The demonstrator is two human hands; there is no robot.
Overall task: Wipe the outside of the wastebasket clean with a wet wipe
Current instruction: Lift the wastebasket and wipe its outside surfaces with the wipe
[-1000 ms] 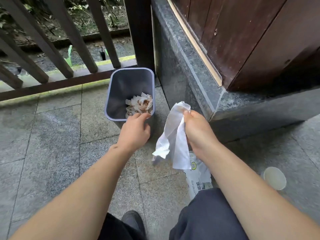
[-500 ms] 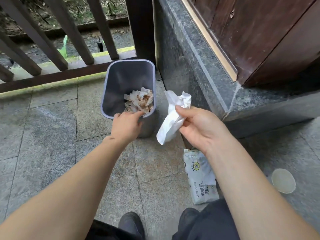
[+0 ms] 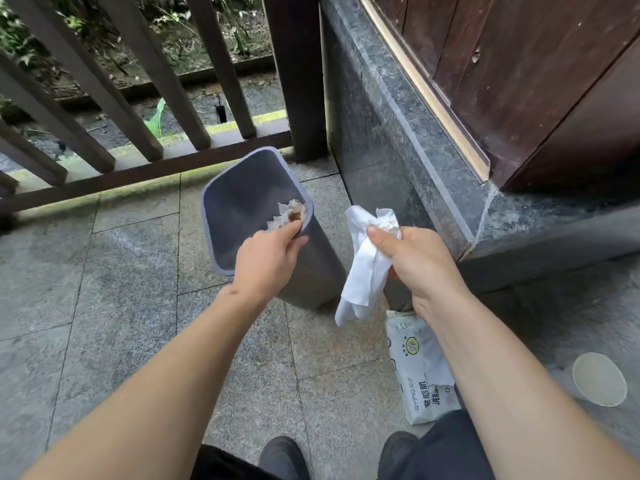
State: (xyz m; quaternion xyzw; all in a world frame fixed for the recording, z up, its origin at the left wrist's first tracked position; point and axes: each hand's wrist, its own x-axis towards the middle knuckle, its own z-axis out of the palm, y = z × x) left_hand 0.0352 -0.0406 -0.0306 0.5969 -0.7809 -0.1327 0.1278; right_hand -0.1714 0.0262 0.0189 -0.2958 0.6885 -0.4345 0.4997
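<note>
Now the left hand (image 3: 266,261) reaches out straight-armed and grips the near rim of the wastebasket (image 3: 311,265), which tilts toward ten o'clock on the stone floor (image 3: 121,289). At three o'clock of it, the right hand (image 3: 415,268) pinches a dangling wet wipe (image 3: 363,278), thumb uppermost.

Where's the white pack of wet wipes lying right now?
In the head view the white pack of wet wipes lies on the stone-tile floor at lower right, partly under the right forearm, near the tilted grey plastic wastebasket.
</note>
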